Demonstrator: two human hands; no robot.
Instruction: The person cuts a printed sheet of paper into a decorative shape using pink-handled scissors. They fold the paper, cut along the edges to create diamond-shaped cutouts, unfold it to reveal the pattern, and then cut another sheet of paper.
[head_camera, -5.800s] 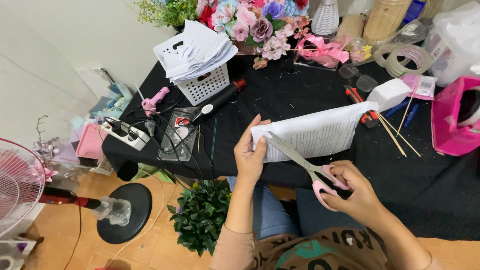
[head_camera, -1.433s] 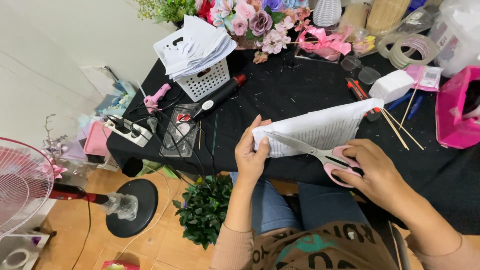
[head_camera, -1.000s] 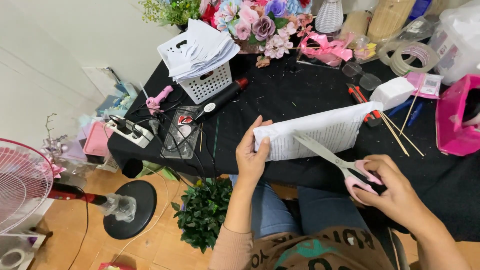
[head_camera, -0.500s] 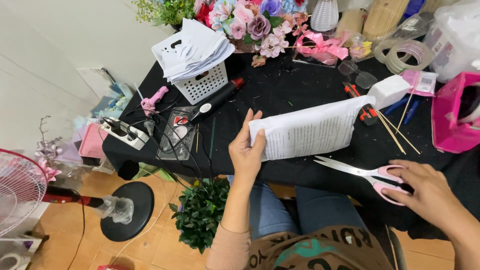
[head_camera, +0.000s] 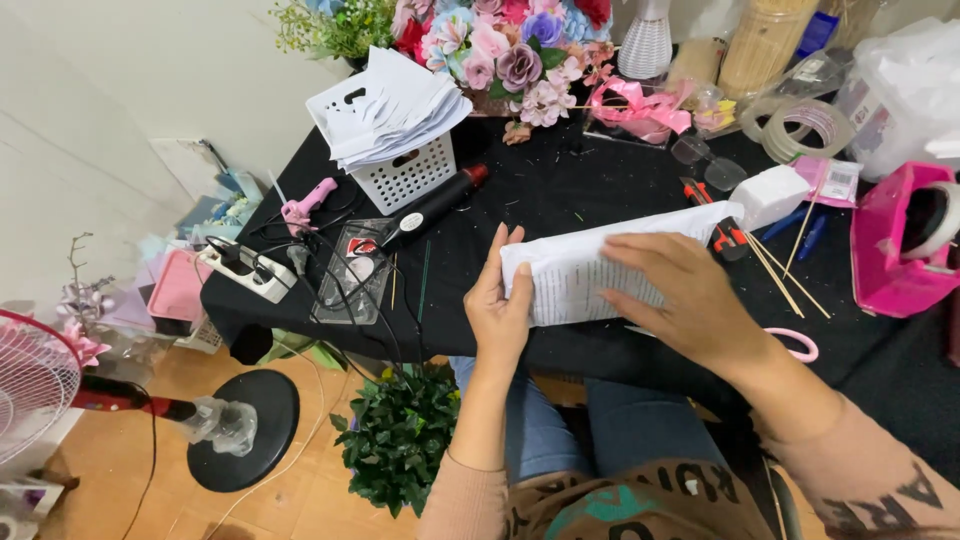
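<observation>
A folded sheet of white printed paper (head_camera: 600, 262) lies across the black table (head_camera: 560, 180). My left hand (head_camera: 500, 305) grips its left end, thumb on top. My right hand (head_camera: 685, 300) rests flat on the middle of the paper, fingers spread, holding nothing. Pink-handled scissors (head_camera: 795, 345) lie on the table just right of my right wrist, mostly hidden by it.
A white basket (head_camera: 400, 170) stacked with paper sheets stands at the back left, a black hot-air tool (head_camera: 430, 208) beside it. Artificial flowers (head_camera: 510, 50), tape rolls (head_camera: 800, 125), wooden sticks (head_camera: 780, 270) and a pink tape dispenser (head_camera: 900, 240) crowd the back and right. A fan (head_camera: 60, 390) and potted plant (head_camera: 400, 440) stand on the floor.
My right hand cut along the paper with the scissors, moved right, set them down on the table, and now lies flat on the paper. The left hand kept its grip.
</observation>
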